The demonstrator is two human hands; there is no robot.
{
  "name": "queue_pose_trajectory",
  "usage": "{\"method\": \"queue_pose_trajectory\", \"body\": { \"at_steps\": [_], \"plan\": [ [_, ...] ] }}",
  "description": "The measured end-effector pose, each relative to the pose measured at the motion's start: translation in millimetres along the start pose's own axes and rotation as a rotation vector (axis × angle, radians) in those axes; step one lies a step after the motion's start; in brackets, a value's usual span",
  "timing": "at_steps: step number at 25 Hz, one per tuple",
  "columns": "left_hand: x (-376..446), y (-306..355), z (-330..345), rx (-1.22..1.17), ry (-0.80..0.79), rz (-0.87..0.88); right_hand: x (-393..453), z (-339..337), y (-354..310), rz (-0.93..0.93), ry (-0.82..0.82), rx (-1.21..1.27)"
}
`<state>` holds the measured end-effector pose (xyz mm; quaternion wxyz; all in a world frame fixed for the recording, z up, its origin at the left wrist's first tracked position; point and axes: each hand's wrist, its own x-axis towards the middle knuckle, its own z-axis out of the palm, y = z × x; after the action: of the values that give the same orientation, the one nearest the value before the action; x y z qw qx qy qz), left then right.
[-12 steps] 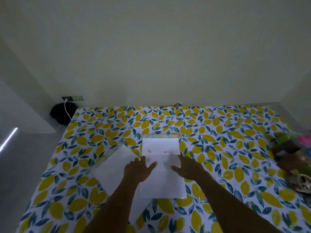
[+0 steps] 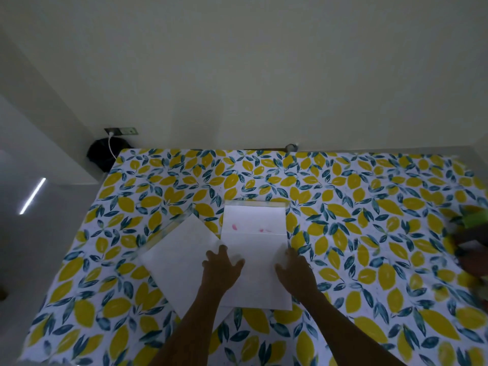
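Note:
A white sheet of paper (image 2: 257, 249) with small pink marks lies in a clear sleeve on the lemon-print cloth (image 2: 343, 233). My left hand (image 2: 221, 269) rests flat on its left edge with fingers spread. Flat on the sheet's right edge lies my right hand (image 2: 294, 270). A second white sheet (image 2: 179, 257) in a clear sleeve lies tilted to the left, its right corner tucked under the first sheet and my left forearm.
Colourful objects (image 2: 472, 233), blurred, sit at the cloth's right edge. A black round object (image 2: 101, 157) with a white cable stands by the wall socket (image 2: 121, 131) at the back left. The wall runs just behind the cloth's far edge.
Both hands have slid a little down the sheet toward me, and the camera has tilted slightly. The papers lie where they were.

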<state>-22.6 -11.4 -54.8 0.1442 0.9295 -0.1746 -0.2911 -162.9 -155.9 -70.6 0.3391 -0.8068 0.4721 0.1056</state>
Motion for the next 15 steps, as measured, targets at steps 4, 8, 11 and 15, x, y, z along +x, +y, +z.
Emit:
{"method": "queue_pose_trajectory", "body": {
  "at_steps": [4,8,11,15],
  "plan": [
    [-9.1,-4.6,-3.6,-0.233,0.049,-0.03,-12.6,-3.9,-3.2,0.077,0.048,0.149],
    [-29.2,-15.3,-20.6,-0.253,0.055,0.057,-39.4,-19.6,7.1,0.007,0.107,0.206],
    [-45.7,-30.1,-32.8,-0.19,0.077,0.132,-74.4,-34.3,17.4,0.0,0.163,0.382],
    [-66.8,-49.3,-46.2,-0.13,0.084,0.346,-123.1,-53.0,21.8,0.07,0.216,0.833]
  ]
}}
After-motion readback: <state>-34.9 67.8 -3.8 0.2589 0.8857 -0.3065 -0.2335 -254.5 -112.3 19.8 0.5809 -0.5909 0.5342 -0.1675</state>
